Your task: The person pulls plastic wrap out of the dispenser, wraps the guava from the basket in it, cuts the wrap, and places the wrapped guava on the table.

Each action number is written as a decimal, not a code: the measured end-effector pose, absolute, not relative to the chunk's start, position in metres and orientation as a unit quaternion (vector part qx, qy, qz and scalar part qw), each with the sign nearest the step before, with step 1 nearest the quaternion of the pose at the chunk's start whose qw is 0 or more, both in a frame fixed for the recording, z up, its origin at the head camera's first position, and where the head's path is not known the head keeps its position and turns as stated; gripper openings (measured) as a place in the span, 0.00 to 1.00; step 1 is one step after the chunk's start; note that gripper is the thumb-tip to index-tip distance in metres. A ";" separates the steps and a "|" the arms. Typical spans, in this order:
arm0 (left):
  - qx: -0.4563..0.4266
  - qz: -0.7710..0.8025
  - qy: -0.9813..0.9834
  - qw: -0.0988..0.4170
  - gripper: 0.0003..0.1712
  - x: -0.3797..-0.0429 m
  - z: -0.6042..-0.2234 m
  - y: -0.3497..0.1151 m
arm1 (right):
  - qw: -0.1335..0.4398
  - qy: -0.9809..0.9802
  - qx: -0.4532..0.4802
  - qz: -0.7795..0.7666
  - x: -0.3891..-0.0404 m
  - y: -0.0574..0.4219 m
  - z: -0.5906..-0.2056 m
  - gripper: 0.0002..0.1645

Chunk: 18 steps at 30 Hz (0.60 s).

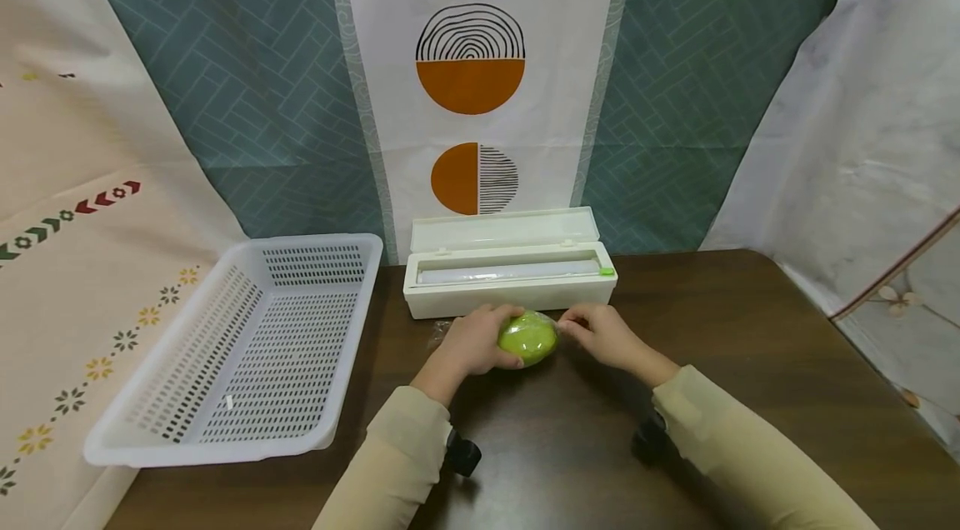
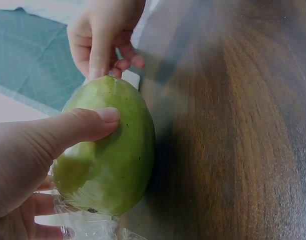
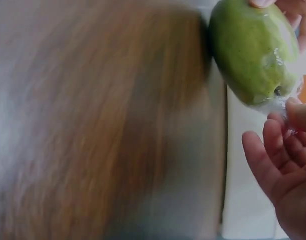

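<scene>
A green mango (image 1: 528, 338) in clear plastic wrap is held just above the dark table, in front of the white box. My left hand (image 1: 477, 340) grips it from the left, the thumb lying across its side in the left wrist view. Loose plastic wrap (image 2: 90, 225) bunches out at the mango's near end there. At the opposite end, my right hand (image 1: 603, 336) pinches the gathered film (image 3: 280, 106) between thumb and fingers, close to the dark stem spot in the right wrist view. The other fingers of that hand are spread loosely.
Behind the hands stands a long white cling film box (image 1: 510, 292), its lid (image 1: 504, 230) raised and a film roll (image 1: 517, 272) inside. A green slider (image 1: 607, 272) sits at its right end. To the left lies a white perforated basket (image 1: 352, 338). Patterned cloths (image 1: 285, 80) hang behind the table (image 1: 750, 397).
</scene>
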<state>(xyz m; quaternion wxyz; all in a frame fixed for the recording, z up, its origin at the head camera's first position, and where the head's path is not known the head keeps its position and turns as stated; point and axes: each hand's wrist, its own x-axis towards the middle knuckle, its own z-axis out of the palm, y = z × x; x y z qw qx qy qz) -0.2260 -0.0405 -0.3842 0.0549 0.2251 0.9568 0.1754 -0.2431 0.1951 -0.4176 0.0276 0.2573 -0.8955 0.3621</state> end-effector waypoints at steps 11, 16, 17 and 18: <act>0.240 0.148 0.959 0.037 0.43 -0.223 -0.386 -0.036 | -0.166 -0.788 0.009 0.593 -0.246 0.181 -0.415 0.09; 0.252 0.130 0.958 0.027 0.43 -0.220 -0.385 -0.034 | -0.190 -0.764 -0.032 0.615 -0.246 0.179 -0.413 0.20; 0.255 0.127 0.958 0.025 0.42 -0.219 -0.384 -0.034 | -0.193 -0.762 -0.033 0.617 -0.246 0.179 -0.413 0.22; 0.258 0.125 0.958 0.022 0.42 -0.219 -0.384 -0.034 | -0.197 -0.761 -0.035 0.617 -0.245 0.179 -0.413 0.24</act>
